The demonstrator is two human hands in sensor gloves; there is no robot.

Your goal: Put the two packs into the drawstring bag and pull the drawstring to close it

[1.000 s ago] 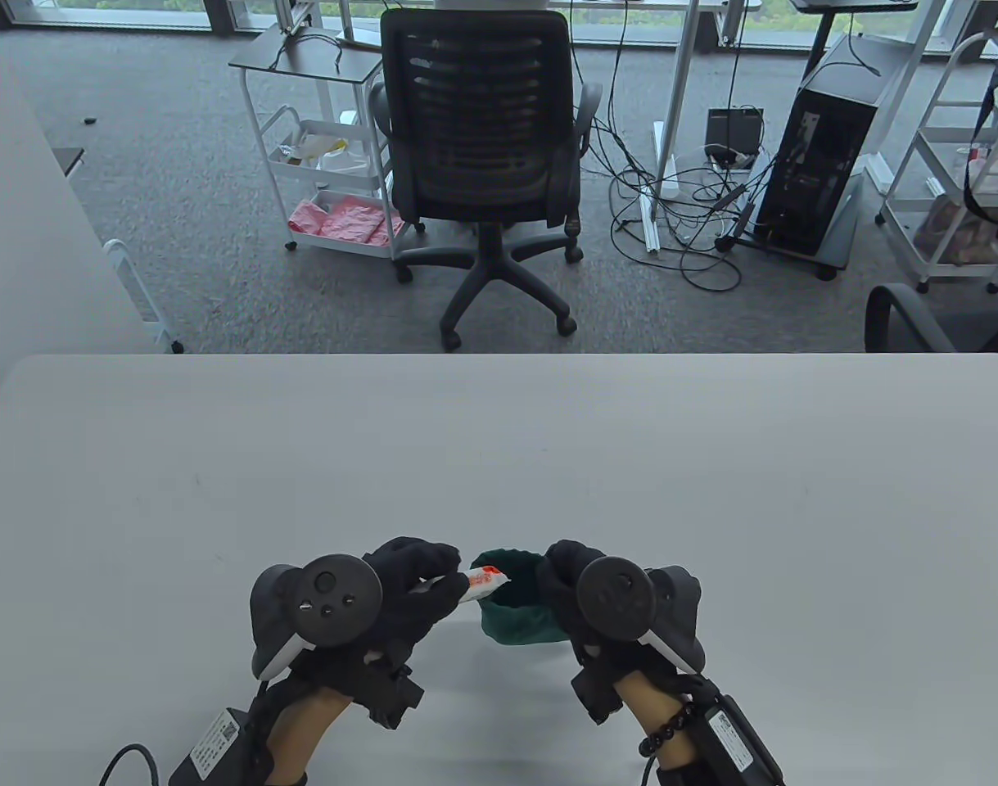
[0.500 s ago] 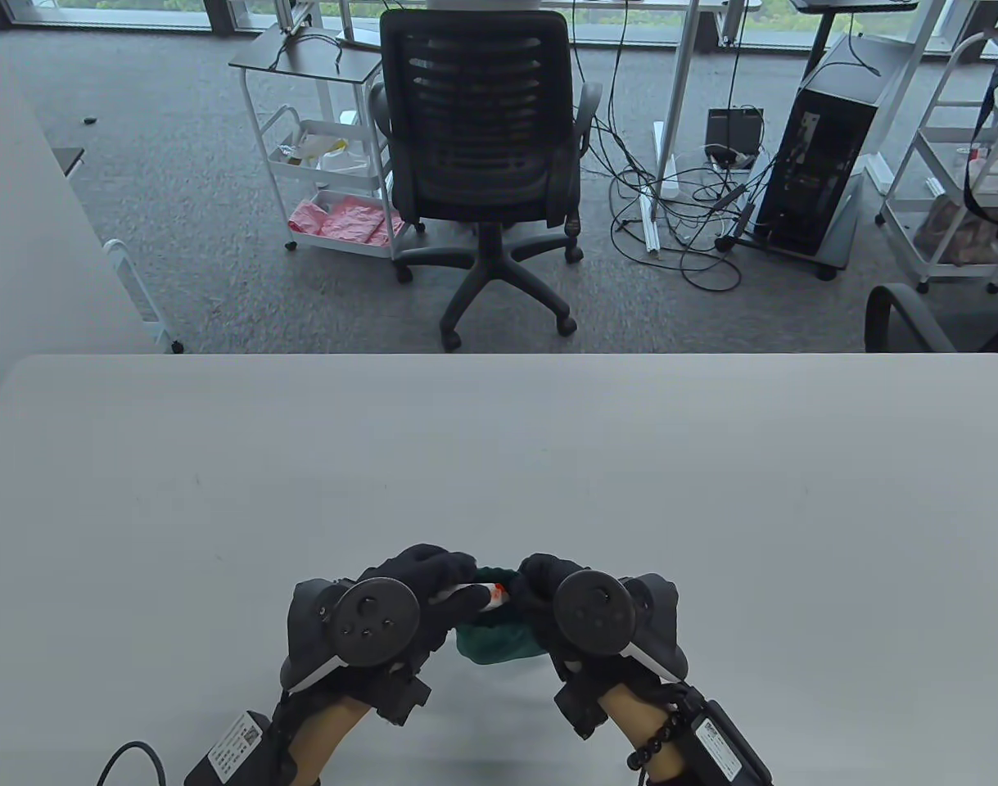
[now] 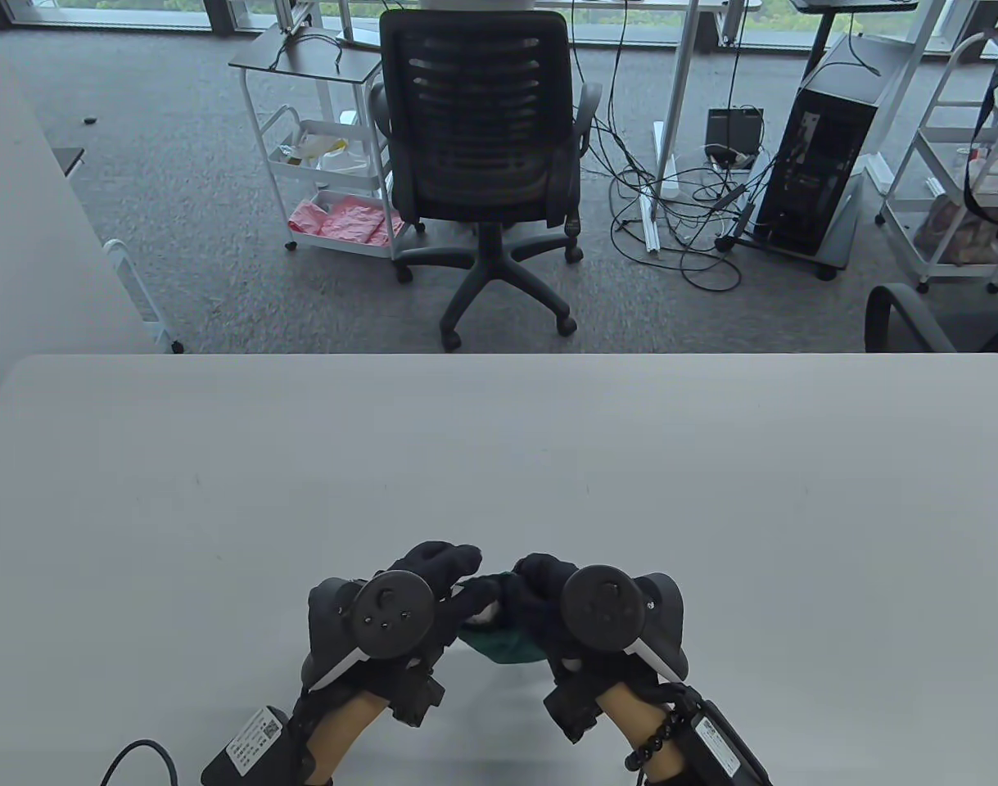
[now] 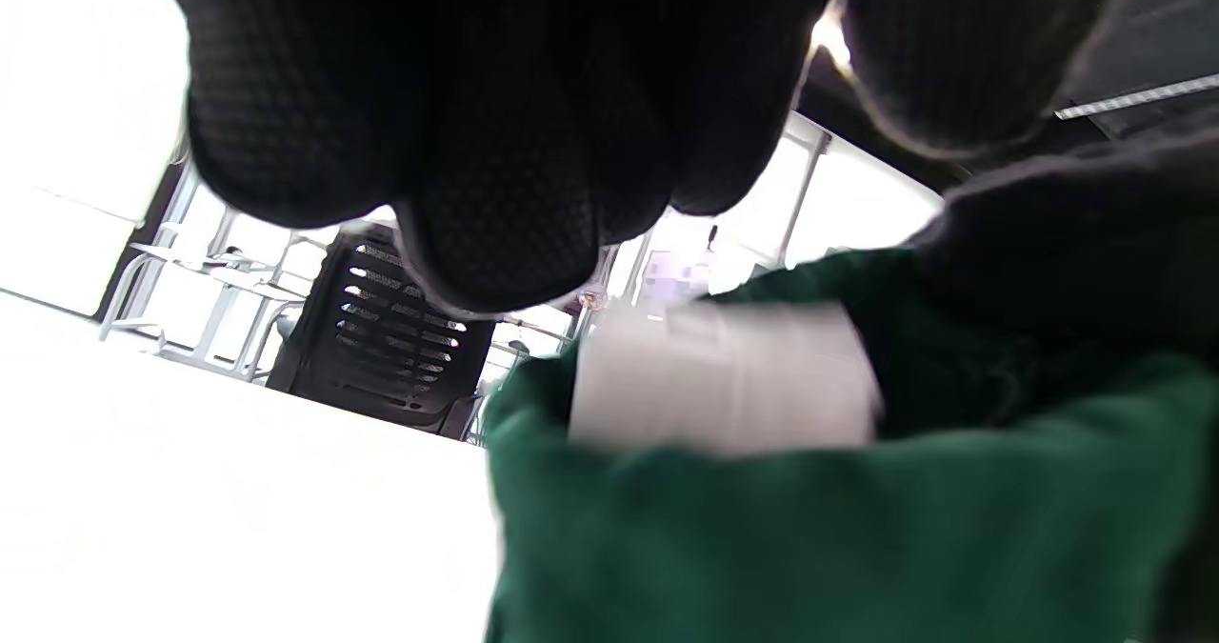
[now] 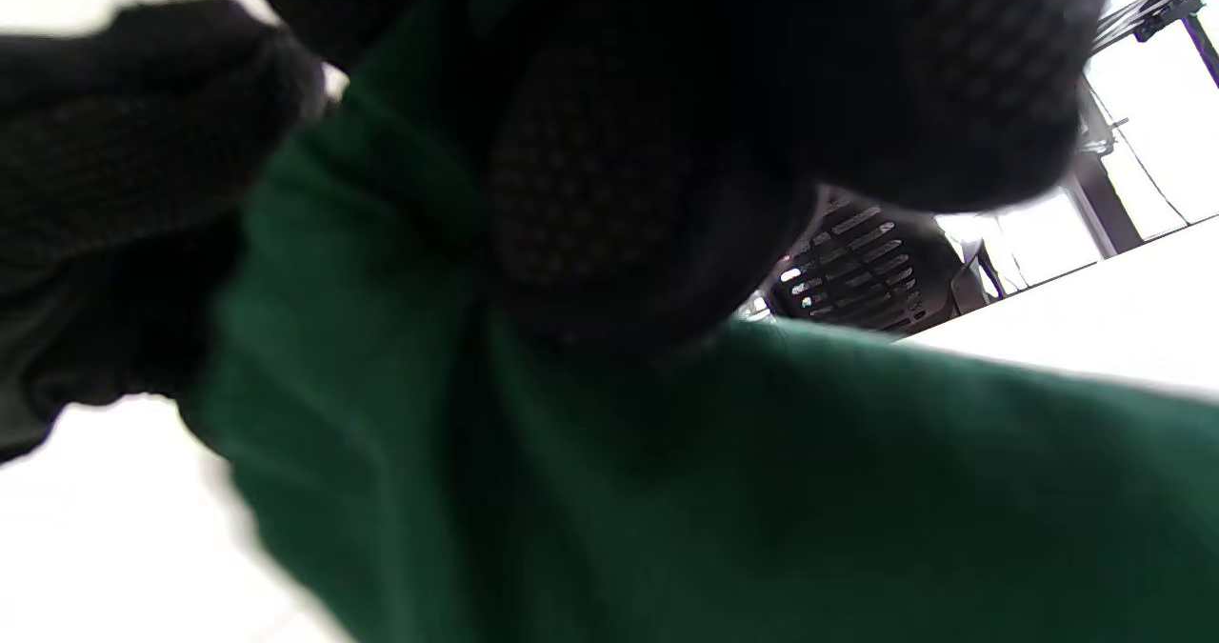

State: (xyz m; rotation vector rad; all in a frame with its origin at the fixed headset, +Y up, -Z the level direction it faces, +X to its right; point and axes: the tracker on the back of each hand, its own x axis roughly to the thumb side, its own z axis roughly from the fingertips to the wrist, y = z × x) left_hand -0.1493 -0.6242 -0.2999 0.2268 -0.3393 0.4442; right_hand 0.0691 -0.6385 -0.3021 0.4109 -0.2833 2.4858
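Note:
A dark green drawstring bag (image 3: 507,648) sits near the table's front edge between my two hands. My right hand (image 3: 539,583) grips the bag's right rim, with its fingers (image 5: 619,195) curled into the cloth (image 5: 762,491). My left hand (image 3: 453,585) is over the bag's mouth and holds a white pack (image 3: 487,610) by its upper end. In the left wrist view the pack (image 4: 724,381) stands half sunk in the bag (image 4: 819,538), just under my fingertips (image 4: 505,243). Only this one pack is in view.
The white table (image 3: 499,458) stretches bare beyond the hands. Past its far edge stand a black office chair (image 3: 478,123), a white cart (image 3: 327,164) and a computer tower (image 3: 822,155).
My left hand carried the pack rightward from outside the bag into its mouth, and the red print is now hidden. Both hands and the bag drifted slightly toward the front edge.

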